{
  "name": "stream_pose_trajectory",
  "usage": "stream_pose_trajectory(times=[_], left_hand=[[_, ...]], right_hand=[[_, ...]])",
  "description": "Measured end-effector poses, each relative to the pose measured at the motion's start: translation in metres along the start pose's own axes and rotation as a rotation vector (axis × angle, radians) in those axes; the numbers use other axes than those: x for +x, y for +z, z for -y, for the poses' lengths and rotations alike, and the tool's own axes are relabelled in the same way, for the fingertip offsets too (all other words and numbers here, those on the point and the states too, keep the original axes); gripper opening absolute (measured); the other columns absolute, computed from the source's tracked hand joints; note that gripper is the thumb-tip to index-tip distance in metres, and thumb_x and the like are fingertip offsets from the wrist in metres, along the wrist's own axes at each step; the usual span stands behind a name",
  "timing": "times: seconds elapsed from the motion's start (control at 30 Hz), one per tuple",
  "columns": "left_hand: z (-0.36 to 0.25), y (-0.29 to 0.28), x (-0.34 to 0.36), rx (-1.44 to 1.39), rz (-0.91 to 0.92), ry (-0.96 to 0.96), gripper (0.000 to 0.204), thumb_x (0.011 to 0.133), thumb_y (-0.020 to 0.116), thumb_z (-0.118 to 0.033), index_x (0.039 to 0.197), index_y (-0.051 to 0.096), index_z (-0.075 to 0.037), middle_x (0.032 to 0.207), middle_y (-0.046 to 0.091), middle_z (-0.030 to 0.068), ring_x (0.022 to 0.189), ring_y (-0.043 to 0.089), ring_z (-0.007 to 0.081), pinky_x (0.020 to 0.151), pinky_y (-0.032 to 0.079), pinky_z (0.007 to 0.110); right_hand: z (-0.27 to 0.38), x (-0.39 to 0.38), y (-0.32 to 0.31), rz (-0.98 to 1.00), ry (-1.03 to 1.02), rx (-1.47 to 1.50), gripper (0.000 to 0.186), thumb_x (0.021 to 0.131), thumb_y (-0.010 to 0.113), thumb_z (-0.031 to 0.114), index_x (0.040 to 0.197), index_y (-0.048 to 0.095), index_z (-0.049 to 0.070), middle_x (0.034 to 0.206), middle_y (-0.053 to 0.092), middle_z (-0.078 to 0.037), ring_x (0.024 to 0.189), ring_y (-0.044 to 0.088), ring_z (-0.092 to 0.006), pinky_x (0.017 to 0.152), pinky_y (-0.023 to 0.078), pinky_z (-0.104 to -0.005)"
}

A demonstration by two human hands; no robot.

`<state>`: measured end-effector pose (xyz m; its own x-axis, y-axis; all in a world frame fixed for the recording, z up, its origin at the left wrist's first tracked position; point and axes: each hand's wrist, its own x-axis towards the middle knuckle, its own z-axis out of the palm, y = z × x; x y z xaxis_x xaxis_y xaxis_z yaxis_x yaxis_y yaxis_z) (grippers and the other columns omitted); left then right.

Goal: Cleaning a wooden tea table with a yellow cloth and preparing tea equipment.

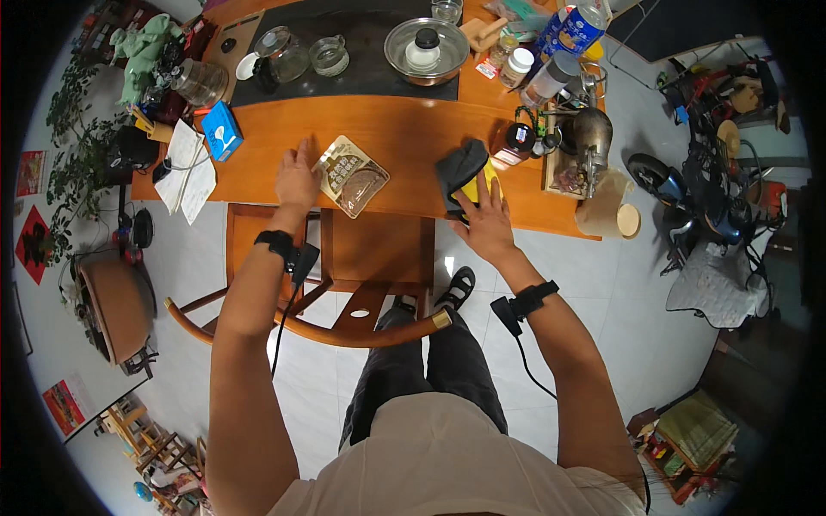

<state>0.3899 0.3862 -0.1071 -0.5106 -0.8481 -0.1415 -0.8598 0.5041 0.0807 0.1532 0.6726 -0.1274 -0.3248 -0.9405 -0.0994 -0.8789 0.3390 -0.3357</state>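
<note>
Item under contact: a soft, dark-grey and yellow folded fabric cloth [462,165], lying near the front edge of the brown polished wooden table [413,136]. It is judged light, limp and not fragile; the smooth tabletop probably lets it slide readily. Best hold: fingers spread flat on top, or a pinch at the loose grey fold at its 11 o'clock.

Right hand [489,222]: fingers spread wide, laid over the cloth's yellow part, not closed around it. The bulk of the cloth lies at 11 o'clock from the palm. A dark glass jar with a black lid [519,138] stands at the cloth's 2 o'clock.

Left hand [297,182]: fingers loosely extended on the table, nothing seen held. A tan and brown flat packaging pouch [353,176] lies at its 3 o'clock; contact cannot be confirmed. The pouch is judged light, flexible and slick, best taken by its edges.
</note>
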Motion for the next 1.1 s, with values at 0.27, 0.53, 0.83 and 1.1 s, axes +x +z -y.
stream_pose_trajectory(times=[0.27,0.53,0.83,1.1], left_hand=[[-0.009,0.014,-0.039,0.119,0.318,-0.105,0.103,0.076,0.070,-0.054,0.150,0.016,-0.006,0.146,0.033,0.0228,0.132,0.037,0.0351,0.102,0.040,0.045],[-0.002,0.012,-0.026,0.118,0.455,-0.026,0.116,0.066,0.074,-0.060,0.148,0.020,0.000,0.148,0.024,0.0322,0.135,0.032,0.0432,0.106,0.037,0.043],[-0.001,0.012,-0.018,0.270,0.616,0.037,0.125,0.063,0.080,-0.054,0.151,0.007,-0.001,0.152,0.009,0.0337,0.139,0.021,0.0471,0.109,0.034,0.041],[0.001,0.011,-0.021,0.315,0.624,0.032,0.125,0.066,0.079,-0.054,0.150,0.005,0.000,0.151,0.007,0.0351,0.139,0.021,0.0480,0.109,0.034,0.041]], right_hand=[[0.032,0.064,-0.003,0.239,0.219,-0.078,0.069,0.090,0.057,0.045,0.147,0.028,0.019,0.154,-0.003,-0.028,0.140,0.005,-0.0531,0.105,0.026,-0.0639],[0.021,0.128,0.006,0.107,0.328,-0.039,0.069,0.089,0.059,0.044,0.146,0.028,0.021,0.153,-0.001,-0.030,0.137,0.010,-0.0568,0.101,0.032,-0.0658],[0.000,0.140,-0.006,0.151,0.274,-0.070,0.062,0.090,0.058,0.028,0.146,0.031,0.022,0.155,0.007,-0.024,0.139,0.014,-0.0500,0.106,0.031,-0.0582],[0.005,0.010,0.014,0.062,-0.104,-0.185,0.055,0.085,0.064,0.024,0.136,0.045,0.019,0.150,0.023,-0.026,0.135,0.027,-0.0475,0.103,0.038,-0.0524]])
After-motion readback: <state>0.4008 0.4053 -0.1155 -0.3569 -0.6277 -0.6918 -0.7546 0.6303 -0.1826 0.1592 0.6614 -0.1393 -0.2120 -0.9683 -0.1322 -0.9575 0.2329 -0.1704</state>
